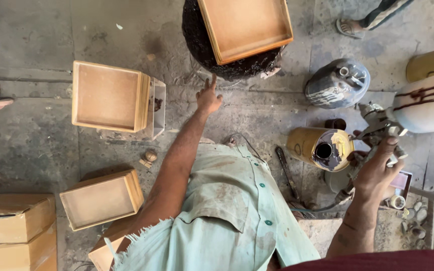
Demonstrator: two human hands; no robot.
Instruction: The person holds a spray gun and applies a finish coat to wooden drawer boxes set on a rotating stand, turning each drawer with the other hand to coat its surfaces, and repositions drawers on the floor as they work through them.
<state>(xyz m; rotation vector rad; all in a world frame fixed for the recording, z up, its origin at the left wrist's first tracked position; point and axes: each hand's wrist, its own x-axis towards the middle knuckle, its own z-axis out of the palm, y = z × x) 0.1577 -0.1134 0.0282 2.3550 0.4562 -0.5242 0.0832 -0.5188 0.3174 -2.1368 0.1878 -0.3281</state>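
My left hand [208, 98] reaches forward with its fingers apart and holds nothing. It hovers just short of a dark round stand [237, 68] that carries a shallow wooden tray [245, 25]. My right hand [377, 170] grips a paint-stained spray gun [377, 123] with a large pale cup [428, 100] streaked with dark drips. A hose [327, 203] runs down from the gun. My light green shirt [227, 216] fills the lower middle.
A wooden box [109, 95] rests on a white stand [157, 108] at left; another [101, 198] lies nearer, by stacked boxes [13, 231]. A yellow can [320, 148] and a grey stained can [337, 83] stand on the concrete floor. Another person's sandalled foot [350, 27] is top right.
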